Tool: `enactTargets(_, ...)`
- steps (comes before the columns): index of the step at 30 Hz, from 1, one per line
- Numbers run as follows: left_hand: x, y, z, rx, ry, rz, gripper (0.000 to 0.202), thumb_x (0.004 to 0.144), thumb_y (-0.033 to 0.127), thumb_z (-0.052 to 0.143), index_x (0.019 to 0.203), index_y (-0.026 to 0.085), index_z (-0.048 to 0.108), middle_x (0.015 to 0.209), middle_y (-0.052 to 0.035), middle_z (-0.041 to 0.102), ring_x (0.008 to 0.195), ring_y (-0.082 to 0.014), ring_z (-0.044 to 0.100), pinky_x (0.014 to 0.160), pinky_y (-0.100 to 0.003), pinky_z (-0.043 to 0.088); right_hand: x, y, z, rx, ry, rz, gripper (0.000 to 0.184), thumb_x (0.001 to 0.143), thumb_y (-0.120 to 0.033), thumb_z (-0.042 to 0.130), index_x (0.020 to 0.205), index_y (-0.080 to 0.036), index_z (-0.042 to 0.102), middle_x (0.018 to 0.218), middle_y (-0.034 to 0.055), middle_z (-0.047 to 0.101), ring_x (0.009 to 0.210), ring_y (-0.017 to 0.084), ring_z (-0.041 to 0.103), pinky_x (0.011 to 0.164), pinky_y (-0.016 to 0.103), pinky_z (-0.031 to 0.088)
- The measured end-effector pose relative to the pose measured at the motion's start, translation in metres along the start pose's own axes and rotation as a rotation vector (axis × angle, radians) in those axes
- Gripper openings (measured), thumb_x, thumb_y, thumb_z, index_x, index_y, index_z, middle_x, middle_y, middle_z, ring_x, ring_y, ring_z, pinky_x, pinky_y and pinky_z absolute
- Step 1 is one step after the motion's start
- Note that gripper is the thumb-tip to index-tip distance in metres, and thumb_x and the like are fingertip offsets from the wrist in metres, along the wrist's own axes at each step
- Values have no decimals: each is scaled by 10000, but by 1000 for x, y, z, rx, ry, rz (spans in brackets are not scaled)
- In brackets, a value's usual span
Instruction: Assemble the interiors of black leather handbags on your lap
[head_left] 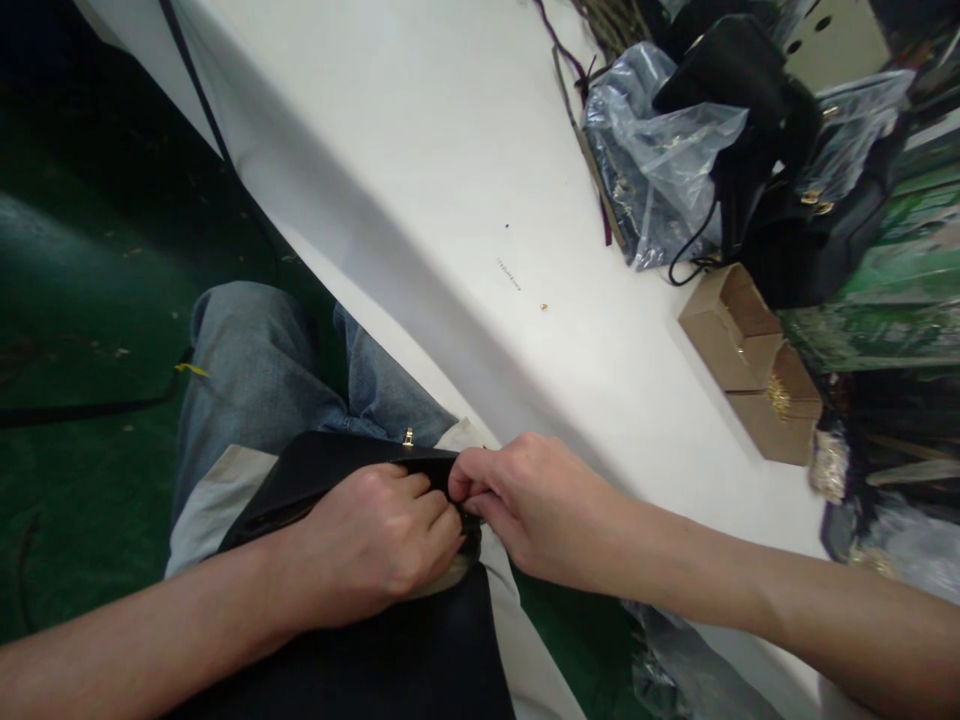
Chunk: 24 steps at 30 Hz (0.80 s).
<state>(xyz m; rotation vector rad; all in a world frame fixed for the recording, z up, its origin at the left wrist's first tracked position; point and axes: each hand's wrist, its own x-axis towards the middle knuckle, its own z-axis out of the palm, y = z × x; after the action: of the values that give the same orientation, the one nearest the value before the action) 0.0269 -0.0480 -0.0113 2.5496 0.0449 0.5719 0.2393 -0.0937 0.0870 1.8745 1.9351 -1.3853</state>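
Note:
A black bag (360, 660), leather-like, lies across my lap with its opening toward the table. My left hand (390, 530) is closed on the bag's upper edge, its fingers curled into the opening. At the right end of that opening, my right hand (517, 490) pinches at the edge with thumb and forefinger; whatever is between the fingertips is too small or hidden to make out. A small gold-coloured metal fitting (408, 437) stands up from the bag's far edge. The inside of the bag is mostly hidden by my hands.
A white table (420, 130) runs diagonally ahead, with a tiny gold piece (544, 307) on it. To the right are open cardboard boxes (750, 365), one holding gold-coloured bits, clear plastic bags (652, 150) and black bags (810, 240). A dark cord (199, 90) crosses the table's left edge.

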Motion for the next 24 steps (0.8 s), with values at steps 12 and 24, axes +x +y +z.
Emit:
enactTargets(12,0,-1,0,5,13,8,221,1069,210,664,857,212,600,743,11,590,636,-210,529,580,-441,367,1,-1,-3,118,12,5,257,855,24,677,970,-193,751,713,-33,744,601,118,617,600,242,343)
enactTargets(24,3,-5,-2,10,43,21,254,1070,203,640,818,216,607,713,16,581,610,-204,533,573,-432,373,2,-2,-5,118,0,17,243,865,29,667,911,-202,724,680,-59,720,565,103,575,581,244,326)
